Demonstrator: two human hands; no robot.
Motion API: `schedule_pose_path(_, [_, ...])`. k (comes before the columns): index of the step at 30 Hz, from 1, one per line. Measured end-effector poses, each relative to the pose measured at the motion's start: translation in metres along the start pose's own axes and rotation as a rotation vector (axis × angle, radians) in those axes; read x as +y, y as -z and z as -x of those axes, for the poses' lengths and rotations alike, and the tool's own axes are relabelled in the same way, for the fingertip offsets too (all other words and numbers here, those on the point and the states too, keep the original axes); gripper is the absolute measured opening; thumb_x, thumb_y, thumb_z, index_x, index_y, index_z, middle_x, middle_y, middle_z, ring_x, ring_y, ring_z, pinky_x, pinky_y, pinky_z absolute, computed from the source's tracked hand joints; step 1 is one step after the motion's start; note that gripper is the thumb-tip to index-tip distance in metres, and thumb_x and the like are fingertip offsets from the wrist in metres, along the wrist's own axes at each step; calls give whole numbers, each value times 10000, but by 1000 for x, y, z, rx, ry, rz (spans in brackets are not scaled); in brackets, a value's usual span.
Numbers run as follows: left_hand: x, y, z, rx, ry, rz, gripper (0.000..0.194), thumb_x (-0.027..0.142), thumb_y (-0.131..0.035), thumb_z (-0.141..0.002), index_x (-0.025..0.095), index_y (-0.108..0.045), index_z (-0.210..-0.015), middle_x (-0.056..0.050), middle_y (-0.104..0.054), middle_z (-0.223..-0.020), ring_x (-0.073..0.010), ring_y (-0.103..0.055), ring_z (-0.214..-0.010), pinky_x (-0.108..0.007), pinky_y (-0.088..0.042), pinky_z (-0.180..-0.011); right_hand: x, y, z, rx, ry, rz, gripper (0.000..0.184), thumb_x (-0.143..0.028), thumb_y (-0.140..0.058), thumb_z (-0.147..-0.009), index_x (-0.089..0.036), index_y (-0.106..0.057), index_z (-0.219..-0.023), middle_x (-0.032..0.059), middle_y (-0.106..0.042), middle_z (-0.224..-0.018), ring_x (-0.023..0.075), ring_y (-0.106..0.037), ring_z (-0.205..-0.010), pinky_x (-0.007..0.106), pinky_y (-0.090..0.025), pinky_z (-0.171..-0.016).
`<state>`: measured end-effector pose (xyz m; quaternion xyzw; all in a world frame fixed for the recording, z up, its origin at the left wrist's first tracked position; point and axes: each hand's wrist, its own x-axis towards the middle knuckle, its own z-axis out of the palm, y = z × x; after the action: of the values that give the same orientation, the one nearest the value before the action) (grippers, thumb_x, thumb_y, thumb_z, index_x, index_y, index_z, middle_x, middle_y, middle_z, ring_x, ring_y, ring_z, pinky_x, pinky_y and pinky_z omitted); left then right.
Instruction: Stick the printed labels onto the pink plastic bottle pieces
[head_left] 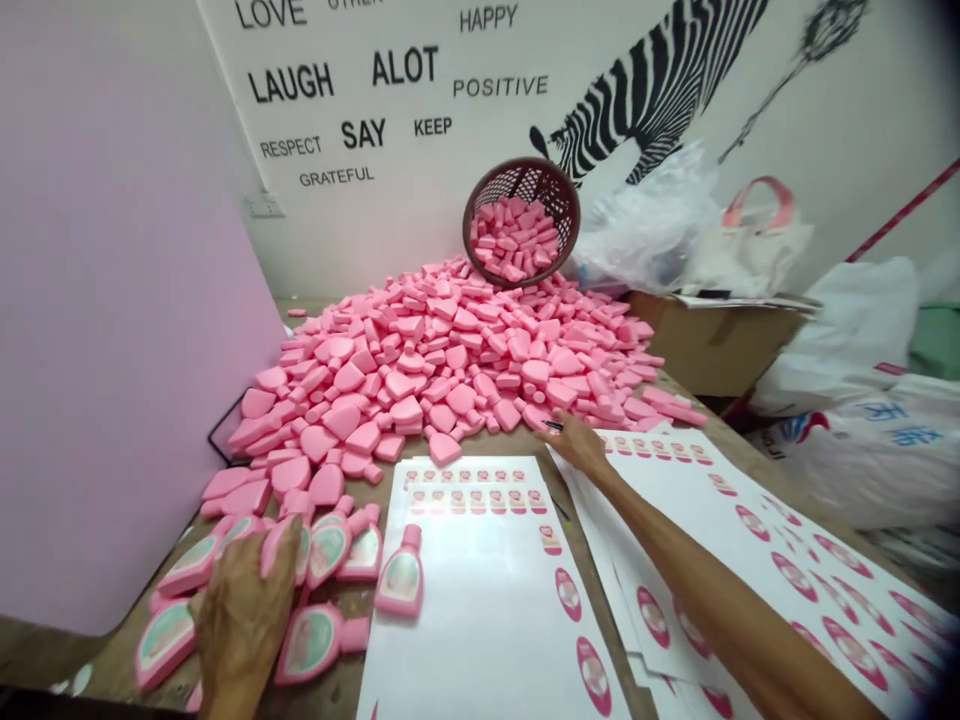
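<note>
My left hand [241, 612] rests palm down at the lower left on a group of labelled pink bottles [330, 548], fingers curled over one of them. My right hand [576, 441] reaches forward across the table to the near edge of a large heap of plain pink bottles [442, 355]. Its fingers are pinched on a thin dark object [553, 426] that I cannot make out. A sticker sheet [487, 590] lies between my hands, and more sticker sheets [780, 560] lie under my right forearm.
A brown basket [523, 222] full of pink bottles tilts against the back wall behind the heap. A cardboard box [712, 345], plastic bags [862, 420] and a tote bag [757, 240] crowd the right side. A pink panel [112, 350] closes the left.
</note>
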<state>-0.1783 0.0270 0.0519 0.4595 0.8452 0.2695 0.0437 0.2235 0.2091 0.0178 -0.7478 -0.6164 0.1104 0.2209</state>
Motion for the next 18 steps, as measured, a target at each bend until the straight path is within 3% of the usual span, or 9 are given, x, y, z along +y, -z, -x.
schedule_pose_path(3, [-6,1,-9,-15,-23,-215,497,519,-353,-857,131,-624,-1010,-216,-613,-1139,-409,-521,-1105,-570,-358,-902,-6,-16,-22,-5,-9,54,578,-493,-659,-689,-165,-570,-1156,161,-650,-1127,320,-602,-1022,382,-435,-764])
schedule_pose_path(6, [-2,4,-5,140,-58,-294,551,545,-365,-858,111,-609,-1093,-240,-588,-1125,-428,-512,-1088,-586,-376,-861,-2,-22,-26,-15,-17,100,500,-502,-595,-745,-157,-595,-1106,162,-662,-1083,310,-608,-998,373,-422,-759])
schedule_pose_path(9, [19,6,11,364,-186,-148,518,517,-408,-870,97,-592,-1111,-223,-577,-1120,-390,-506,-1101,-530,-402,-893,9,-18,-22,-36,-3,149,470,-518,-556,-775,-147,-603,-1059,162,-665,-1057,309,-596,-1009,365,-407,-773])
schedule_pose_path(10, [29,4,19,380,-262,-24,459,483,-423,-880,111,-596,-1086,-190,-591,-1096,-345,-525,-1081,-477,-421,-900,13,-16,-21,-43,4,163,490,-525,-563,-769,-145,-593,-1076,161,-661,-1065,309,-590,-1017,362,-405,-776])
schedule_pose_path(14, [72,-18,61,199,-451,492,232,361,-494,-883,180,-613,-967,-82,-619,-992,-190,-591,-821,-294,-501,-693,14,-14,-17,-62,36,198,585,-553,-599,-740,-160,-540,-1170,148,-647,-1108,303,-585,-1035,349,-411,-769])
schedule_pose_path(18, [88,-45,94,-30,-475,651,166,304,-503,-882,185,-618,-881,-62,-627,-914,-166,-586,-765,-257,-479,-613,-3,-14,-22,-53,36,202,589,-523,-646,-705,-153,-552,-1154,159,-661,-1069,314,-605,-999,366,-420,-767])
